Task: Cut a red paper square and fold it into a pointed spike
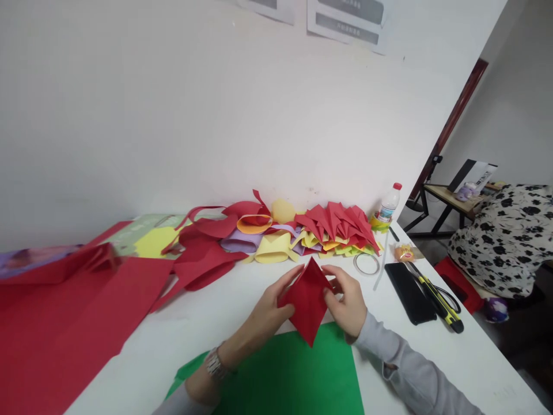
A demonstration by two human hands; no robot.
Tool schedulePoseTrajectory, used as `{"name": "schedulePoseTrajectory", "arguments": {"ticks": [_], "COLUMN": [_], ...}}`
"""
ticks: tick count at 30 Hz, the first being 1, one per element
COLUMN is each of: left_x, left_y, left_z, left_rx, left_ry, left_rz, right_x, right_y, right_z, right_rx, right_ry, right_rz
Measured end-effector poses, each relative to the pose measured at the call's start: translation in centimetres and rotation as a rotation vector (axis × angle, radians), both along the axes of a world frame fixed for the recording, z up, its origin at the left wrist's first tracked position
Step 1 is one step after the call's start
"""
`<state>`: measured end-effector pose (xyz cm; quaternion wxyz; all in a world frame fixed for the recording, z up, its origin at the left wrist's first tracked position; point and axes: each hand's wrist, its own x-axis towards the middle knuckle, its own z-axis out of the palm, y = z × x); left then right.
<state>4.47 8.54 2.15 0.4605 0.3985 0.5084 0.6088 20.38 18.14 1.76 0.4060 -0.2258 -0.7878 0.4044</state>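
1. Left hand point(271, 308): fingers and thumb close on the left edge of the folded red paper point(309, 305); a metal watch point(215, 364) circles the wrist.
2. Right hand point(349, 302): pinches the same piece along its right edge; a grey sleeve point(401, 360) covers the forearm. The hands are apart, with the paper between them.
3. Folded red paper: diamond-shaped, one point toward the far side, the other toward the near side, held over the far edge of a green sheet point(298, 374). Whether its lower tip touches the sheet is unclear from this angle.
4. Far side, along the wall: a pile of pleated red paper point(339, 223) beside yellow cut pieces point(273, 248).
5. Right side: a black phone point(410, 293) next to a yellow-and-black cutter point(441, 304).
6. Left side: large red sheets point(69, 323).
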Motion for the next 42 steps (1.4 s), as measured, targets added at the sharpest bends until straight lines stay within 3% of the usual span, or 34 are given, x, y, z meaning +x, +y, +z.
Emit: {"name": "schedulePoseTrajectory", "arguments": {"ticks": [3,6,10,16,21,24,28,32,37,42], "left_x": [-0.3,-0.9,-1.8,-2.1,-2.0,-2.4,-3.1,-3.3,-3.0,-2.4], "left_y": [0.1,0.4,0.7,0.6,0.2,0.0,-0.4,-0.6,-0.7,-0.8], "left_z": [-0.3,-0.6,-1.3,-2.9,-4.0,-4.6,-5.3,-5.8,-6.7,-7.2], "left_rx": [0.074,0.083,0.013,-0.094,-0.118,-0.138,-0.147,-0.105,-0.025,0.031], "left_ry": [0.047,0.090,0.060,-0.155,-0.335,-0.268,-0.023,0.201,0.315,0.309], "left_rz": [0.005,0.102,0.221,0.255,0.205,0.199,0.225,0.323,0.423,0.375], "right_x": [-0.6,-1.6,-2.5,-2.2,-2.0,-2.0,-2.2,-2.2,-1.9,-2.0], "right_y": [0.0,0.3,0.9,2.1,2.4,2.4,2.5,2.5,2.4,2.7], "right_z": [0.3,0.1,-1.6,-4.9,-5.9,-5.8,-5.7,-5.9,-6.0,-5.5], "right_rx": [0.047,0.049,-0.032,-0.191,-0.293,-0.358,-0.453,-0.366,-0.225,-0.246], "right_ry": [-0.037,-0.026,0.043,0.150,0.199,0.213,0.202,0.135,0.116,0.155], "right_rz": [0.009,0.027,-0.006,-0.027,-0.020,-0.003,-0.001,-0.004,0.022,0.035]}}
